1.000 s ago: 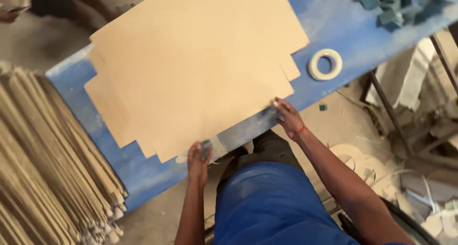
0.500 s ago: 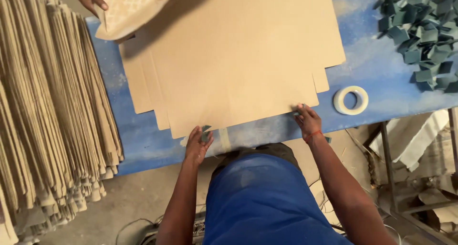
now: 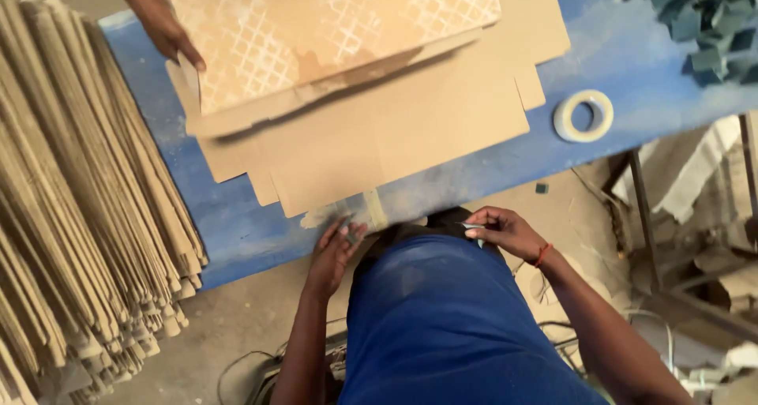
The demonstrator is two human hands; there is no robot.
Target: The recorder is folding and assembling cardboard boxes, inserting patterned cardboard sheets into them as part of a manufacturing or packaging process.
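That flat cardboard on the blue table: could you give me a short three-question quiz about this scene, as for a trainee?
1. True or false: the roll of tape lies on the flat cardboard.
2. Which of the person's hands is nearer the strip of tape at the table edge: A left hand, B right hand?
3. What lies over the far part of the cardboard?

Key: 1 false, it lies on the blue table; 2 A; 3 a patterned tile, held by another person's hand.

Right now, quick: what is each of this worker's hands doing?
Left hand: open, fingertips at the near edge of the blue worktable, holding nothing.
Right hand: curled off the table; contents cannot be told.
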